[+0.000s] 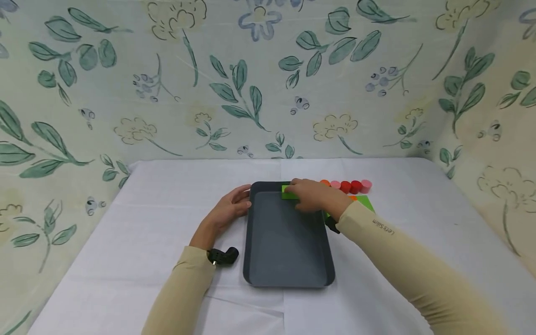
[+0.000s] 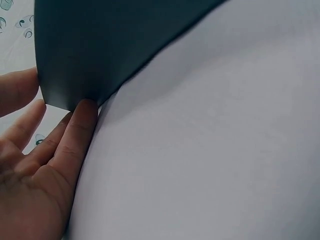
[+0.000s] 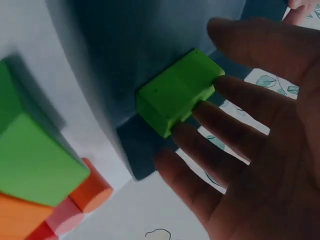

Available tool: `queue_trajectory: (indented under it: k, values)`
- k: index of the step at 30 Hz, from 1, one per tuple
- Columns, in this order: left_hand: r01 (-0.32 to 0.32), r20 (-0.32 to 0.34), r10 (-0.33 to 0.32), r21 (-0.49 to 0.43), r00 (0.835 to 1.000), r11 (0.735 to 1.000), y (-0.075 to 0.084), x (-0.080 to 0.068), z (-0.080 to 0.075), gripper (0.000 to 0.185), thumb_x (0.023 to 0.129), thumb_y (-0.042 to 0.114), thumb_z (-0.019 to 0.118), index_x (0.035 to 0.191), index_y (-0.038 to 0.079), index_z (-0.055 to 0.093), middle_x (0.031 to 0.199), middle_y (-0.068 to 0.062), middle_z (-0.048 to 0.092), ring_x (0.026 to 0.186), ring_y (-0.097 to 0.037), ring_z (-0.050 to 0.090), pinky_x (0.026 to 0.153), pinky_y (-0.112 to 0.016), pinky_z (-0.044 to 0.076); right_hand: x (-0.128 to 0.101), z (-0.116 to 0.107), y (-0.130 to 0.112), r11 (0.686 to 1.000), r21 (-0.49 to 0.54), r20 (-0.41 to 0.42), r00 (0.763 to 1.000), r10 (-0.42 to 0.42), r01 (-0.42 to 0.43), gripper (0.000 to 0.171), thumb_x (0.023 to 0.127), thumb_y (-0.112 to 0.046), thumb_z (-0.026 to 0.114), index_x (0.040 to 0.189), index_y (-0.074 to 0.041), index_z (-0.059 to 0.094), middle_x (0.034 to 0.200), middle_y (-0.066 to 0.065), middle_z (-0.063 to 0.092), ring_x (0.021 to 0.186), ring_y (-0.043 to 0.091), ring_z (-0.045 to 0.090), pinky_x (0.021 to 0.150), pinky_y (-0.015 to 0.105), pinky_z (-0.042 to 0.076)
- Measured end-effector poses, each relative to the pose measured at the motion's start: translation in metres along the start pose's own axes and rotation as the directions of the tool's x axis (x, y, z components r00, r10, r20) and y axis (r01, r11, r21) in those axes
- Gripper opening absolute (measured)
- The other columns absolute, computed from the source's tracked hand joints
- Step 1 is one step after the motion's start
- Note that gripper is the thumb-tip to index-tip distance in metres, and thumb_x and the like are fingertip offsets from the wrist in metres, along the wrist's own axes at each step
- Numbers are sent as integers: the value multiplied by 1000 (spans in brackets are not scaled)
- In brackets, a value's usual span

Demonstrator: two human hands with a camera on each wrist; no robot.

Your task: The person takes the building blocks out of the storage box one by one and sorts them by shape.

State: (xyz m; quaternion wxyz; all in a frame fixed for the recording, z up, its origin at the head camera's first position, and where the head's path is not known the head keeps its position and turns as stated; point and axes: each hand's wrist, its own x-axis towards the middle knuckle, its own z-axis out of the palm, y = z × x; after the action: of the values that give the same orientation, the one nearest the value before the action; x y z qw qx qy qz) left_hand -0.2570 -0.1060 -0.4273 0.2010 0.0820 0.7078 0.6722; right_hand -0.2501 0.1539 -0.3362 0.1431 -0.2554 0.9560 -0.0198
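A dark grey rectangular tray (image 1: 286,246) lies lengthwise on the white cloth. Inside it, by the far wall, sits a green rectangular block (image 3: 175,90). My right hand (image 1: 314,194) reaches over the tray, and in the right wrist view its extended fingertips touch one long side of that block while the thumb stays apart from it. At the tray's far left corner, my left hand (image 1: 228,208) touches the outer wall with fairly straight fingers. The right forearm partly hides other pieces to the right of the tray.
Just beyond my right wrist stands a row of red, pink and orange cylinders (image 1: 355,187). Nearer, a larger green block (image 1: 365,202) and an orange piece (image 1: 353,197) lie beside the tray, partly covered by the sleeve. A leaf-patterned curtain (image 1: 259,93) hangs behind the table.
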Motion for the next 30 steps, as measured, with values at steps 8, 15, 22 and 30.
queue_trajectory:
  k: [8, 15, 22, 30]
  values:
    - [6, 3, -6, 0, 1000, 1000, 2, 3, 1, 61, 98, 5, 55, 154, 17, 33, 161, -13, 33, 146, -30, 40, 116, -51, 39, 4, 7, -4, 994, -101, -80, 996, 33, -41, 49, 85, -12, 72, 133, -9, 62, 128, 14, 60, 113, 30, 56, 100, 44, 53]
    - [13, -9, -13, -5, 1000, 1000, 2, 0, 0, 62, 98, 4, 55, 155, 16, 33, 161, -14, 33, 145, -32, 41, 116, -51, 39, 10, 11, 0, 998, 28, -57, 996, 62, -61, 55, 85, -13, 72, 137, -11, 55, 136, 16, 51, 117, 32, 52, 99, 45, 54]
    - [14, -21, -14, -4, 1000, 1000, 1, -4, -4, 61, 98, 4, 55, 154, 17, 34, 161, -13, 33, 145, -31, 41, 117, -51, 38, 14, 12, -2, 988, 136, 44, 997, 63, -69, 61, 87, -19, 74, 141, -11, 47, 124, 15, 58, 106, 27, 56, 96, 44, 55]
    - [1, -4, -1, 9, 1000, 1000, 0, 2, -5, 61, 98, 5, 57, 154, 18, 35, 161, -12, 35, 146, -29, 41, 115, -49, 40, 16, 12, -2, 992, 125, -42, 999, 22, -17, 53, 84, -17, 76, 130, -1, 53, 122, 17, 56, 99, 26, 57, 93, 42, 55]
